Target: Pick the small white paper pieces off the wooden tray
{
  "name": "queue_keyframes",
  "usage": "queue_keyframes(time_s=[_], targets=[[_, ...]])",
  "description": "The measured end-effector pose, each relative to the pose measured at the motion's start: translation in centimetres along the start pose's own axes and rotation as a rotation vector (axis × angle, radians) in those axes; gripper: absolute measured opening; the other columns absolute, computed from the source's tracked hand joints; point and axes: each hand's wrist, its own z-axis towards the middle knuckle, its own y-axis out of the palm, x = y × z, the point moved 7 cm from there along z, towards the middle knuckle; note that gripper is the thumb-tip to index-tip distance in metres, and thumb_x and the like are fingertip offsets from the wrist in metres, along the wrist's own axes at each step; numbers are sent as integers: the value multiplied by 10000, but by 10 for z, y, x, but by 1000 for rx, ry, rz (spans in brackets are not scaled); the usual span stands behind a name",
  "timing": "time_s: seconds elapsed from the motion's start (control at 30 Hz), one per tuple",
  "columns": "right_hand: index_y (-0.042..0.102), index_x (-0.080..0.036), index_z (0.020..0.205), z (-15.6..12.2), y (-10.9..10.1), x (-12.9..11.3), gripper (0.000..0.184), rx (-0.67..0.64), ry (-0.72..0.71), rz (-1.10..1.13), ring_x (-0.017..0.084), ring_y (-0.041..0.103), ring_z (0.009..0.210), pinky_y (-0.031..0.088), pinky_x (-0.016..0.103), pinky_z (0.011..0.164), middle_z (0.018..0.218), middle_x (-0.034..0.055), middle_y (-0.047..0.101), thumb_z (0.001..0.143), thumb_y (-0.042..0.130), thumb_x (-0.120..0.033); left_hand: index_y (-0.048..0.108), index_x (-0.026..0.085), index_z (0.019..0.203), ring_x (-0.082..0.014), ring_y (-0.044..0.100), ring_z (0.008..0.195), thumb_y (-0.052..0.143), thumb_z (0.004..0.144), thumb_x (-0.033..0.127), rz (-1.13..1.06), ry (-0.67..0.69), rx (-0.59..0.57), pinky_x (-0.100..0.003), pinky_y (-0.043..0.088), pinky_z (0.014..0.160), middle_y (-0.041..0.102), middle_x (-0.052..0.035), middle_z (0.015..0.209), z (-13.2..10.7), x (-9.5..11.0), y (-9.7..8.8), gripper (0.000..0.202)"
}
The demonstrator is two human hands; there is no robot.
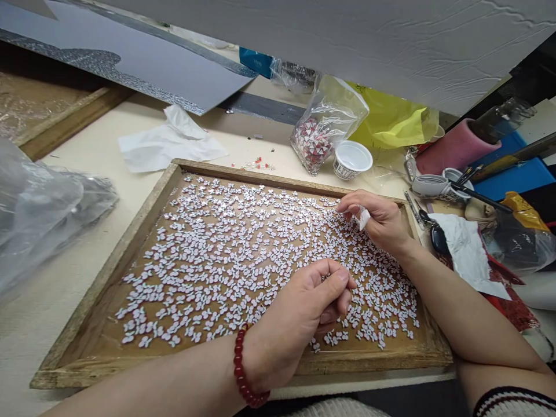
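A shallow wooden tray (pixel 108 273) lies before me, its floor scattered with many small, white-faced, flower- or cherry-shaped pieces (pixel 234 246). My left hand (pixel 304 304), wearing a red bead bracelet (pixel 240 365), is over the front right part of the tray. Its fingers are curled with thumb against index finger; whatever they hold, if anything, is hidden. Near the tray's far right corner, my right hand (pixel 382 220) is closed, with a small white scrap of tissue (pixel 364 218) sticking out between its fingers. Its fingertips are low over the pieces.
Behind the tray stand a clear bag of red-and-white pieces (pixel 313 142) and a white cup (pixel 353 159). Crumpled tissue (pixel 169 142) lies behind left. Clear plastic bags (pixel 47 202) are at left. Tape rolls (pixel 430 185), a pink roll (pixel 460 147) and paper (pixel 469 252) crowd the right.
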Motion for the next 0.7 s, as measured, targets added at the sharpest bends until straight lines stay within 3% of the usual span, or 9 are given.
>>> queue_keyframes(time_s=[0.7], targets=[[689,-229,864,0,2,2,198,-37,5,-74,138,661,843,542,310,779,858,25,716,928,510,-282,521,158,834,-53,231,490,532,906,359,4,7,1,-283,101,485,464,53,633,2,2,0,214]])
